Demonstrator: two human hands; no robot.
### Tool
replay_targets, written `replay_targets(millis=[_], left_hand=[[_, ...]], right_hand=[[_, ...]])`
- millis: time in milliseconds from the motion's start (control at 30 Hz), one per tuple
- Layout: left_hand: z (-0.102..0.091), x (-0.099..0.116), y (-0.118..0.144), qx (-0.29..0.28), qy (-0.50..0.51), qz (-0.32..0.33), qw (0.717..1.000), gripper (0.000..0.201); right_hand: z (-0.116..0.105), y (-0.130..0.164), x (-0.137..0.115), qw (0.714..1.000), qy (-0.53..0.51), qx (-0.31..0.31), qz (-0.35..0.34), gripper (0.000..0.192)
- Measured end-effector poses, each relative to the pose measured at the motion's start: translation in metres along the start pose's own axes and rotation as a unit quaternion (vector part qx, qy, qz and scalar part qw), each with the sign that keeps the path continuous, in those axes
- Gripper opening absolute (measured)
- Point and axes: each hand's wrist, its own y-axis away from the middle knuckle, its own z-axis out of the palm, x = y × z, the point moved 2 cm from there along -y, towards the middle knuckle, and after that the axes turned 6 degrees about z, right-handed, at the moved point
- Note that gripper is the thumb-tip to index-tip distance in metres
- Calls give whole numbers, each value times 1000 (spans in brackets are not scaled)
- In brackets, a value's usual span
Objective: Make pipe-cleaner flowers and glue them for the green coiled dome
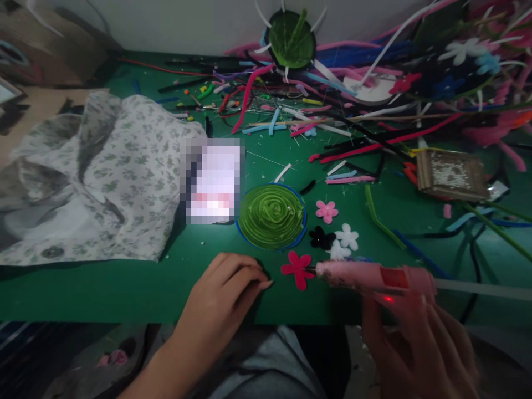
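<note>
My right hand (419, 338) is wrapped round the grip of a pink hot glue gun (353, 274). A pale glue stick (477, 287) sticks out of its back, and a red light glows underneath. The gun's nozzle touches, or is just above, the middle of a dark pink felt flower (298, 270) lying on the table. To the left of this flower, my left hand (235, 282) rests with its fingers curled together; nothing shows between the fingertips. Behind it lies a green coiled disc (272, 216) with a blue rim. A light pink flower (326, 211), a black flower (321, 238) and white flowers (347, 236) lie beside the disc.
A blurred-out phone-like screen (216, 180) lies left of the disc, next to a floral cloth (137, 149). Pipe cleaners and scraps (282, 119) litter the back of the green table (103, 288). A cardboard piece with white bits (451, 173) is at right.
</note>
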Motion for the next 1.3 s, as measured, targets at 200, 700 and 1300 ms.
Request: replay_targets(millis=[200, 700, 1300], left_hand=[[3, 8, 6, 8, 32, 43, 999, 11], [19, 15, -18, 36, -19, 57, 998, 12], [-27, -26, 9, -102, 50, 45, 993, 8]], right_hand=[[0, 12, 8, 997, -1, -4, -82, 49], [4, 0, 1, 1000, -19, 0, 5, 63], [5, -1, -2, 999, -29, 21, 23, 73]])
